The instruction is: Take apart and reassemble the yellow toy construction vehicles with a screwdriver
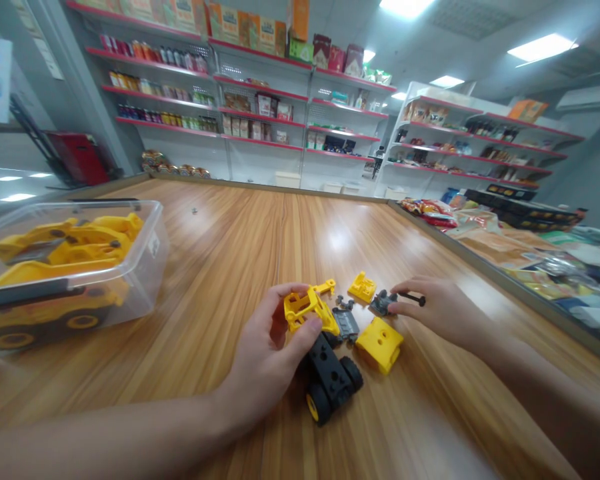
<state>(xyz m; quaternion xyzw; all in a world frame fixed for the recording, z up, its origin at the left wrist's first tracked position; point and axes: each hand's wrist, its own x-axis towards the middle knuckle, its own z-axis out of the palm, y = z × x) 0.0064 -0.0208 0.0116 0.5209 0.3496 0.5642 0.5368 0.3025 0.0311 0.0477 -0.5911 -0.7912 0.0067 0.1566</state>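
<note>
toy parts lie scattered on a wooden table (220, 267), in the near middle of it. left hand (270, 353) is closed on a yellow cab frame (305, 310), thumb on the near side and fingers curled over the far side. the frame is lifted a little and tilted above a black chassis (330, 377). the chassis lies on the table just below the hand, its yellow-hubbed wheels toward the camera; whether frame and chassis touch cannot be told. right hand (443, 310) rests low on the table to the right, fingers drawn narrow around a black bolt (414, 298), which lies crosswise at the fingertips. a small grey part (383, 303) sits just beside those fingertips, to their left. between the two hands are a grey plate (347, 323), a yellow block (380, 343) nearer the camera, and a small yellow bracket (363, 287) farther off. well apart, at the left edge, stands a clear plastic box (150, 253) holding yellow toy trucks (65, 247). behind the table are shelves (260, 113) of packaged goods, and snack packets (430, 210) lie on a counter to the right.
</note>
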